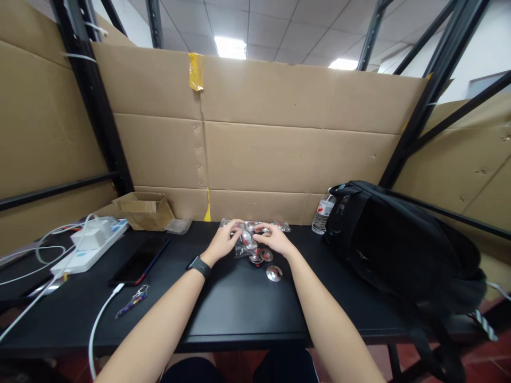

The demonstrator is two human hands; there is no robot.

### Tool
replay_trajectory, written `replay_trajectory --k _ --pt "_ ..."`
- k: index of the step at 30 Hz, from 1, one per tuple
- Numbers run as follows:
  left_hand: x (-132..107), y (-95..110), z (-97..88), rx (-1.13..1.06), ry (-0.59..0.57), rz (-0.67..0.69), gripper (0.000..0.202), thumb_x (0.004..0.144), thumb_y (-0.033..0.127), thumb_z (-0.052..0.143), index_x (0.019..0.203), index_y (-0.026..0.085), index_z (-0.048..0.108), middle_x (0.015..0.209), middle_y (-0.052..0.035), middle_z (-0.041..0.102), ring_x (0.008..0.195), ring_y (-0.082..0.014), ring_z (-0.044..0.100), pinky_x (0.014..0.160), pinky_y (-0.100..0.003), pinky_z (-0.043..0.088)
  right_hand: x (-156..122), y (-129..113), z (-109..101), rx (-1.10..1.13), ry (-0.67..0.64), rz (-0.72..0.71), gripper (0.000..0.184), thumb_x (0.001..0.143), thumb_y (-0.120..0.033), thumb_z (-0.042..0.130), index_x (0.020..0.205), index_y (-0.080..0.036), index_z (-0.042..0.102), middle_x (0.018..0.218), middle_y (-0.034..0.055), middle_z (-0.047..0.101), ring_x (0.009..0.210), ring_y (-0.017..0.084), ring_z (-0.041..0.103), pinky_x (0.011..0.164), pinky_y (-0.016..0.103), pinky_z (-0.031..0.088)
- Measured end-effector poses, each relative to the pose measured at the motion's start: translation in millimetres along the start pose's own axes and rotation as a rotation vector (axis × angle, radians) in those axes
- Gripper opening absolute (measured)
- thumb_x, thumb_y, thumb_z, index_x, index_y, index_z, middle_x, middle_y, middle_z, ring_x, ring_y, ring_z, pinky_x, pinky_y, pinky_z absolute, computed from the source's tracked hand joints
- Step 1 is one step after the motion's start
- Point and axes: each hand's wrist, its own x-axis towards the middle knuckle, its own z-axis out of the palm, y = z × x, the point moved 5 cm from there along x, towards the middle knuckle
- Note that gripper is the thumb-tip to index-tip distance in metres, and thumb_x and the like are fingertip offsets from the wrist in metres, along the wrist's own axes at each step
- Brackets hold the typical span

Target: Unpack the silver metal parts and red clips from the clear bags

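A small clear plastic bag (244,250) with a round silvery metal disc (246,237) in it lies between my two hands. My left hand (227,239) has its fingers curled onto the bag from the left, a dark watch on that wrist. From the right, the bent fingers of my right hand (273,237) pinch at the bag's other side; their tips are small and partly hidden. Just below are loose silvery discs with red cord, one of them (265,255) near my right hand. Another disc (274,273) lies apart, nearer me. More bagged discs (282,226) lie behind my hands.
A black backpack (403,250) fills the table's right, beside a water bottle (323,214). On the left are a phone (139,260), a keychain (133,301), a white power strip (93,247) with cables, and an open cardboard box (144,211). A cardboard wall (263,154) closes the back.
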Motion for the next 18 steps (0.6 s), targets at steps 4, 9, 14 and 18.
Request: replay_trajectory --k 4,9,14,18 --pt "-1.0 25.7 18.2 0.010 -0.077 0.070 0.032 0.097 0.029 0.051 0.128 0.025 0.057 0.095 -0.0019 0.077 0.086 -0.0195 0.072 0.088 -0.033 0.051 1.5 3.2 1.2 0.000 -0.101 -0.017 0.029 0.075 -0.044 0.076 0.084 -0.016 0.075 0.075 0.0035 0.070 0.063 0.015 0.060 0.062 0.027 0.047" --pt "-2.0 19.3 19.9 -0.075 -0.042 -0.003 0.028 0.098 0.035 0.052 0.123 0.026 0.060 0.114 -0.0044 0.074 0.098 -0.0208 0.072 0.091 -0.033 0.053 3.0 4.5 -5.5 -0.033 -0.064 -0.042 0.030 0.077 -0.045 0.075 0.082 -0.016 0.077 0.074 0.0045 0.072 0.065 0.018 0.062 0.064 0.029 0.048" --pt "-1.4 9.6 24.4 -0.226 -0.039 -0.048 0.038 0.093 0.040 0.060 0.127 0.022 0.058 0.111 -0.0072 0.075 0.100 -0.0224 0.072 0.090 -0.034 0.055 2.9 -1.6 -8.2 -0.023 0.020 -0.083 0.030 0.079 -0.045 0.073 0.082 -0.015 0.077 0.075 0.0048 0.073 0.066 0.017 0.062 0.064 0.028 0.047" --pt "-2.2 4.7 27.5 -0.236 -0.126 -0.062 0.031 0.089 0.038 0.065 0.113 0.019 0.067 0.101 -0.0075 0.077 0.094 -0.0225 0.073 0.089 -0.035 0.056 5.2 -1.4 -13.4 -0.008 0.099 -0.095 0.028 0.080 -0.043 0.073 0.083 -0.015 0.076 0.078 0.0058 0.073 0.069 0.018 0.063 0.067 0.028 0.049"
